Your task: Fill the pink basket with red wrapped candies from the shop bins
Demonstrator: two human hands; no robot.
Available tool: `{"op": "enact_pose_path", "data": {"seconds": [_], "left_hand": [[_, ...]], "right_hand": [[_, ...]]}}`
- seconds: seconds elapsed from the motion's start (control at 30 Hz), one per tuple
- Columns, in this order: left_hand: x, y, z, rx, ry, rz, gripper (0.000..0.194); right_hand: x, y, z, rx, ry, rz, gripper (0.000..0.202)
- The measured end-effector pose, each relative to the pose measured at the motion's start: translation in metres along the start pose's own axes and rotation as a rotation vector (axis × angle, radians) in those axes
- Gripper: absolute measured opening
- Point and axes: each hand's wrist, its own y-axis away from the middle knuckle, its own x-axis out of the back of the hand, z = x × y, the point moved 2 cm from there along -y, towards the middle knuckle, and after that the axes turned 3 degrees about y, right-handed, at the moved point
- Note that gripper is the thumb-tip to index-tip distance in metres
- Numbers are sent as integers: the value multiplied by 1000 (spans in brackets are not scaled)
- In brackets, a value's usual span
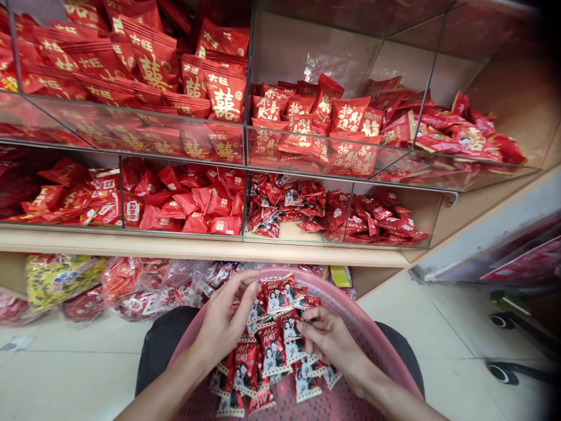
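A pink perforated plastic basket [193, 327] sits between my knees. In it lies a heap of small red candy packets [274, 345], each with a black-and-white couple printed on it. My left hand [230, 318] is cupped along the left side of the heap, thumb and fingers apart, its fingertips near the upper packets. On the right side, my right hand [331, 339] has its fingers curled in against a candy packet, thumb and forefinger close together at its edge. Parts of the packets under both hands are hidden.
Ahead stands a wooden shelf [210, 250] with clear-walled compartments. They hold large red packets [151, 55], other red packets [302, 128] and smaller couple-printed packets [284, 199]. Plastic bags [144, 286] of sweets lie beneath. Chair castors [502, 374] stand on the tiled floor at right.
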Motion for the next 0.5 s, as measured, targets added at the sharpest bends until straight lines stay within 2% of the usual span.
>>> {"op": "enact_pose_path", "data": {"seconds": [0.3,0.4,0.5], "left_hand": [[0,0,0,1,7,-18,21],[0,1,0,4,12,-28,20],[1,1,-1,7,17,-28,20]], "right_hand": [[0,-13,18,233,118,82,37],[-1,-11,14,239,199,112,40],[5,-4,-1,260,285,157,41]]}}
